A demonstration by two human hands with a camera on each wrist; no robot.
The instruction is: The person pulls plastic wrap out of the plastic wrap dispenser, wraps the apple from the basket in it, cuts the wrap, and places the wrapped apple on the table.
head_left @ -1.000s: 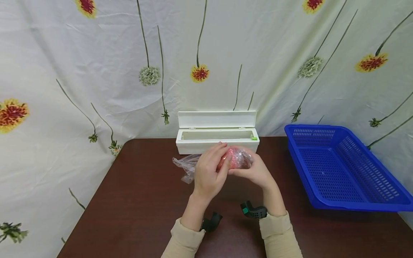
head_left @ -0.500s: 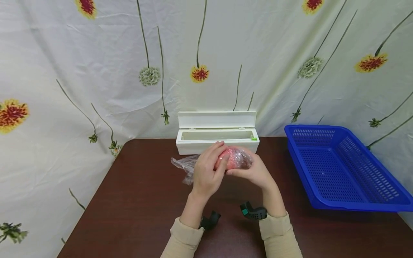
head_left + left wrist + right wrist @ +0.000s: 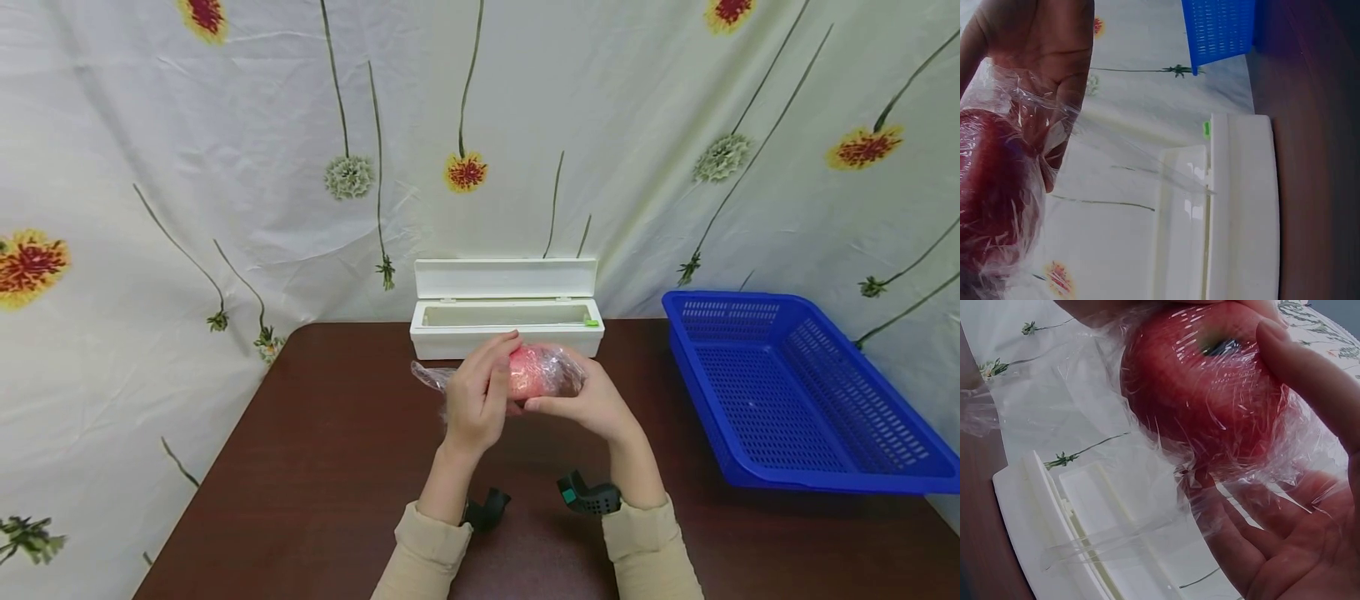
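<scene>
A red apple [image 3: 529,372], wrapped in clear cling film [image 3: 1147,437], is held up above the table in front of the white box. My right hand [image 3: 597,402] grips its right side, thumb in front and fingers behind; the right wrist view shows that thumb on the apple near its stem hollow. Along the left side lies my left hand [image 3: 474,398], its fingers fairly straight and pointing up, touching the wrapped fruit. A loose tail of film [image 3: 432,376] sticks out past the left hand. Part of the left hand's contact is hidden.
The long white box [image 3: 507,342] stands at the table's back edge, lid [image 3: 504,277] raised, with a green tab [image 3: 592,322] at its right end. A blue basket [image 3: 825,479] sits on the right. Behind the dark table [image 3: 322,500] hangs a flowered cloth [image 3: 262,108].
My left hand has shifted slightly left and turned, so more of the apple's front shows. The film tail is now more hidden behind it. My right hand has kept its grip nearly in place.
</scene>
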